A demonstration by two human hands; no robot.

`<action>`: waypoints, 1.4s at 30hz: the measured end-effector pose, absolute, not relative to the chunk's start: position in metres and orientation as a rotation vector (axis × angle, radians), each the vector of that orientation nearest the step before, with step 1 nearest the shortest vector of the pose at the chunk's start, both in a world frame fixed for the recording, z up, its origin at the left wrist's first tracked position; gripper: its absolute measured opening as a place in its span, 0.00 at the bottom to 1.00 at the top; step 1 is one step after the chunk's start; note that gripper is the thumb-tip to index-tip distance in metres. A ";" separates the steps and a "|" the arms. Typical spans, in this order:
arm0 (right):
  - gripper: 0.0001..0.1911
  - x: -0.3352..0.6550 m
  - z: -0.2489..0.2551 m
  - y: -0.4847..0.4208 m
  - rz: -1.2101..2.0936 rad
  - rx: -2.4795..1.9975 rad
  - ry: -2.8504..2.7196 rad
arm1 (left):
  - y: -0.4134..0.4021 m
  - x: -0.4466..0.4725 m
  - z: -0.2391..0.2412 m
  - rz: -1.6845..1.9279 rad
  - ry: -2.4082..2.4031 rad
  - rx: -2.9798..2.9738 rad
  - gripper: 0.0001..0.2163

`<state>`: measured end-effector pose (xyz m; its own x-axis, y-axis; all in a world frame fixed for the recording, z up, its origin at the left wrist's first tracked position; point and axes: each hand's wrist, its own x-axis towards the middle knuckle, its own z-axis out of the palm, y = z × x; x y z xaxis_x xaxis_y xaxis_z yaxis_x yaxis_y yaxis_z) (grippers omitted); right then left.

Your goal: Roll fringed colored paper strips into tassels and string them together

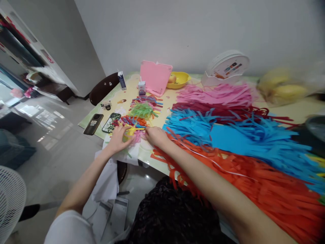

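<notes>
Head view, with the pink tablet case (153, 76) as landmark: far to its left and nearer the viewer is a white fan (11, 198) with a fine mesh guard. To the case's front left lie a glossy dark phone (93, 124) and a green-speckled phone (111, 122). Nearer the viewer than the case, the left hand (118, 139) has its fingers curved and thumb apart over flat yellow strips (135, 128); how firmly it holds them I cannot tell. The right hand (156, 135) is curled, seemingly pinching the right end of those strips. Between hands and case sit small mixed bundles, a frizzy green bundle (142, 110) among them. To the case's right is a smooth yellow bowl (184, 79); in front of that side spread limp, papery pink strips (215, 95), dark red strips (225, 113), a blue sheet (228, 139) with a flat uncut middle and fringed ends, and tangled orange strips (243, 171). Several small bundles look gathered, the yellow one seems unfinished, and most of the long fringe appears unused.
</notes>
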<state>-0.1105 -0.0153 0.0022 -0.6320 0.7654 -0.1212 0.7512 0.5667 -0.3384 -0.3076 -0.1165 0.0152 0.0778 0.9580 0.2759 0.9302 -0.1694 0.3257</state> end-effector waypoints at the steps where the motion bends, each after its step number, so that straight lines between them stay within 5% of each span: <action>1: 0.18 -0.111 0.002 -0.016 0.563 -1.318 -2.749 | -0.116 -0.309 0.020 0.725 1.966 2.227 0.22; 15: 0.14 -0.111 -0.006 -0.016 0.631 -1.318 -2.689 | -0.091 -0.279 -0.018 0.469 2.231 2.370 0.11; 26: 0.11 -0.120 -0.020 0.003 0.779 -1.355 -2.529 | -0.086 -0.265 -0.030 0.209 2.180 2.505 0.16; 35: 0.12 -0.116 -0.020 0.033 0.767 -1.459 -2.443 | -0.068 -0.267 -0.017 0.067 1.995 2.665 0.10; 42: 0.15 -0.121 -0.023 0.027 0.844 -1.392 -2.475 | -0.052 -0.286 -0.024 0.070 1.824 2.692 0.18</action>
<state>-0.1205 0.0267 -0.0230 -0.5458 0.8298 -0.1161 0.7280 0.4010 -0.5561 -0.2856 -0.0525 -0.0236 0.3718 0.9232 0.0977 0.9279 -0.3666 -0.0676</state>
